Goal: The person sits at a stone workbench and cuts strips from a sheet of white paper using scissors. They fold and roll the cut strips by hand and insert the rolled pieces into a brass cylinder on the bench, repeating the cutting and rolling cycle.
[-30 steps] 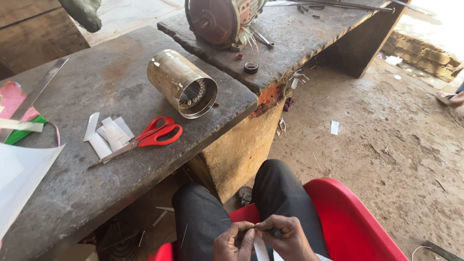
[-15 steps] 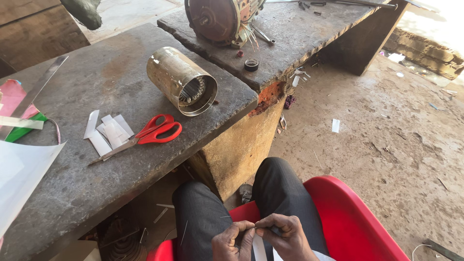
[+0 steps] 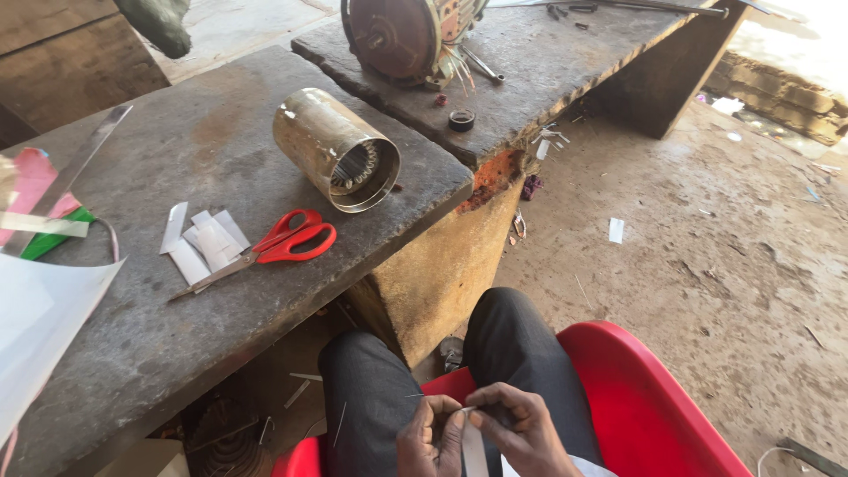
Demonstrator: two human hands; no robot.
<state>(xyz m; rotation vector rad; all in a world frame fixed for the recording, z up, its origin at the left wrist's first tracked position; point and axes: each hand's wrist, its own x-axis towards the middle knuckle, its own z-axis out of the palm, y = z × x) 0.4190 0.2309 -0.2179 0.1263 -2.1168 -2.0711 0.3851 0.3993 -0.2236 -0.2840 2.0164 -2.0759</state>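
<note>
Fingers (image 3: 452, 422) of two hands (left hand (image 3: 428, 439), right hand (image 3: 521, 435)), one paper strip (image 3: 473, 450)

motor repair workshop | dirt floor (image 3: 707, 265) | slab bench (image 3: 221, 159) | stator housing (image 3: 336, 150) | old motor (image 3: 402, 35)

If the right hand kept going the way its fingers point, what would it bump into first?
The right hand points leftward at the white strip it pinches, with the left hand just beyond; they already touch there.
</note>
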